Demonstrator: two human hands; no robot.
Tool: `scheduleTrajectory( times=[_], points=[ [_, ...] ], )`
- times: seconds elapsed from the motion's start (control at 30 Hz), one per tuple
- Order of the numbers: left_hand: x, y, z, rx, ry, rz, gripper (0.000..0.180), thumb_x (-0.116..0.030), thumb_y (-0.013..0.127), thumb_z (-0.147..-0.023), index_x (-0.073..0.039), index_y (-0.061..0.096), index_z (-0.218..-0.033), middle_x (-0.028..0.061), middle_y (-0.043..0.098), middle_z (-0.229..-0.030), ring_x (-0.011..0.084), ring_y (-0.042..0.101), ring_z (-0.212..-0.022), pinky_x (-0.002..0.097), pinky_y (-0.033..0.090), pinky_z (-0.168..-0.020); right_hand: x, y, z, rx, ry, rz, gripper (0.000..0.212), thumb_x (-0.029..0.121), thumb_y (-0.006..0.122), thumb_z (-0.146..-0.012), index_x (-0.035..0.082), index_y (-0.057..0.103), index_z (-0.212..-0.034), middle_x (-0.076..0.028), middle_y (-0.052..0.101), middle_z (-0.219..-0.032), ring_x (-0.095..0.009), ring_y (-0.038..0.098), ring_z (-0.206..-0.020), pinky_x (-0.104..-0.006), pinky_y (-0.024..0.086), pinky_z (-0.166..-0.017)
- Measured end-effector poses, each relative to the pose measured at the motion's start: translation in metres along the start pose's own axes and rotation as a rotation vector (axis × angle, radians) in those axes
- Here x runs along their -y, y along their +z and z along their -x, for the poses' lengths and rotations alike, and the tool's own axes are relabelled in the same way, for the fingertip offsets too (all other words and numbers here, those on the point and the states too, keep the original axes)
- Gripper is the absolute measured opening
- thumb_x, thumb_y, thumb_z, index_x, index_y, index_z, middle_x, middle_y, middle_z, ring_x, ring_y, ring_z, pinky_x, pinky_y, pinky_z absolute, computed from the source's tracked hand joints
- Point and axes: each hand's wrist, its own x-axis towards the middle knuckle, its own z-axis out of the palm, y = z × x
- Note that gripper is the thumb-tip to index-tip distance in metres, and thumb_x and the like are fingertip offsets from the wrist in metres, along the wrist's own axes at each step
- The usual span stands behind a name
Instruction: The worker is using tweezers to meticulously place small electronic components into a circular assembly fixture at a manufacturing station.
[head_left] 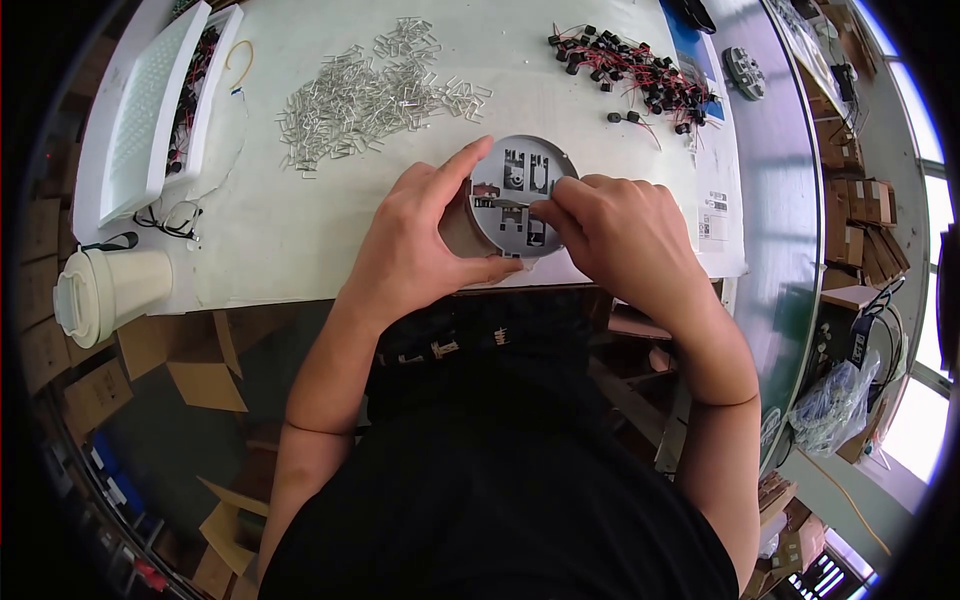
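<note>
A round grey plastic housing (pixel 504 222) with a raised rim and several rectangular cut-outs is held over the table's near edge. My left hand (pixel 405 245) grips it from the left, thumb at the near rim and fingers at the far left side. My right hand (pixel 635 230) is closed, its thumb and fingertips pressed together at the housing's right inner part. Whatever those fingertips hold, if anything, is hidden by them. A thin strip crosses the middle of the housing toward the right fingertips; its kind is unclear.
Beyond the housing lies a pile of bent U-shaped metal pieces (pixel 365 105). Small black parts with red wires (pixel 655 85) are heaped at the far right. A white tray (pixel 135 130) stands far left, above a lidded cream bin (pixel 125 285). Another grey part (pixel 744 72) rests right.
</note>
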Motion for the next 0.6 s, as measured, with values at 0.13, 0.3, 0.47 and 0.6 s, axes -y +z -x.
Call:
scheduleTrajectory(
  times=[0.13, 0.3, 0.47, 0.6],
  points=[
    [-0.001, -0.001, 0.0, -0.01, 0.012, -0.006, 0.109, -0.026, 0.103, -0.062, -0.009, 0.054, -0.157, 0.0122, 0.073, -0.104, 0.0277, 0.067, -0.097, 0.0417, 0.057, -0.09, 0.001, 0.001, -0.001, 0.025, 0.017, 0.015, 0.034, 0.032, 0.07, -0.101, 0.007, 0.068, -0.079, -0.014, 0.068, -0.071, -0.037, 0.069, -0.063, -0.0478, 0.053, -0.054],
    [0.0, 0.0, 0.0, -0.018, 0.03, -0.005, 0.108, -0.026, 0.103, -0.061, -0.008, 0.055, -0.156, 0.0121, 0.073, -0.102, 0.0277, 0.067, -0.096, 0.0418, 0.058, -0.09, 0.0, 0.007, 0.003, 0.012, 0.036, -0.042, 0.031, 0.028, 0.072, -0.101, 0.006, 0.062, -0.08, -0.013, 0.063, -0.07, -0.039, 0.064, -0.064, -0.0498, 0.048, -0.057],
    [0.0, 0.001, 0.001, -0.015, 0.026, 0.006, 0.107, -0.025, 0.103, -0.061, -0.008, 0.056, -0.156, 0.0124, 0.073, -0.102, 0.0277, 0.068, -0.095, 0.0423, 0.058, -0.089, -0.005, 0.01, 0.002, -0.021, -0.027, -0.035, 0.03, 0.027, 0.072, -0.1, 0.007, 0.062, -0.081, -0.012, 0.063, -0.071, -0.039, 0.063, -0.063, -0.0493, 0.048, -0.056],
    [0.004, 0.001, 0.0, -0.023, 0.069, 0.003, 0.107, -0.024, 0.103, -0.062, -0.009, 0.056, -0.156, 0.013, 0.072, -0.101, 0.0282, 0.069, -0.095, 0.0427, 0.058, -0.089, -0.016, 0.009, -0.006, -0.041, -0.134, -0.041, 0.029, 0.026, 0.073, -0.099, 0.007, 0.062, -0.081, -0.011, 0.063, -0.071, -0.038, 0.063, -0.063, -0.049, 0.047, -0.056]
  ],
)
